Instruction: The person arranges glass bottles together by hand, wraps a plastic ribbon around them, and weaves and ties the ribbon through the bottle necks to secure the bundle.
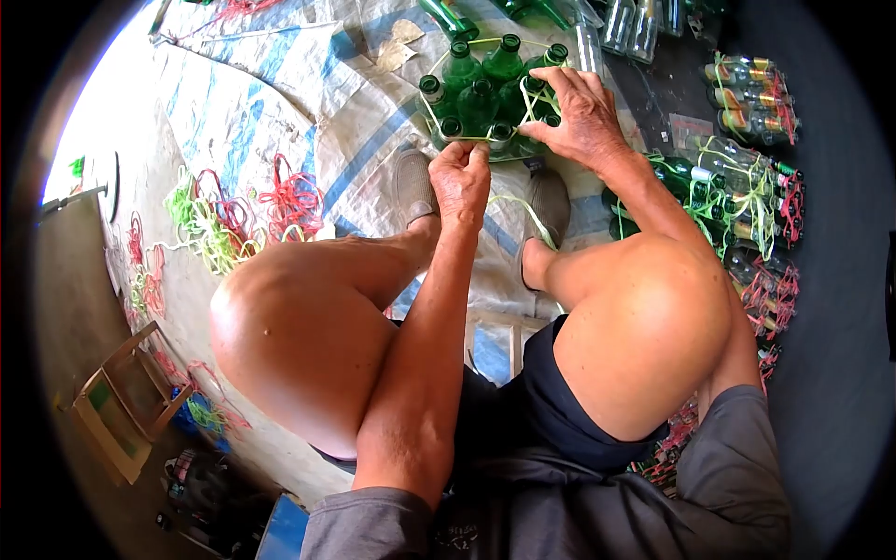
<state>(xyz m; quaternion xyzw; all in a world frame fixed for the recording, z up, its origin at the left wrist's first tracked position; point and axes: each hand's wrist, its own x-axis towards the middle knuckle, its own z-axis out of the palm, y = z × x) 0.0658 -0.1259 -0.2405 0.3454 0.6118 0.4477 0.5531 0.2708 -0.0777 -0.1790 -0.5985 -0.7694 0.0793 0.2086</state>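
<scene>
Several green glass bottles (479, 105) stand upright in a tight cluster, and a pale yellow-green plastic string (485, 40) runs around their necks. My left hand (460, 183) is closed in a pinch on the string at the near side of the cluster. Over the right side of the bottles is my right hand (586, 117), its thumb and index finger apart on either side of a neck. Strands of the string stretch between those two fingertips. A loose tail of string hangs down between my shoes.
Bundles of tied bottles (719, 201) lie along the right, and clear bottles (635, 28) at the top. Red and green string tangles (247, 210) are on the striped sheet (364, 173) at left. A wooden frame (131, 397) stands at lower left.
</scene>
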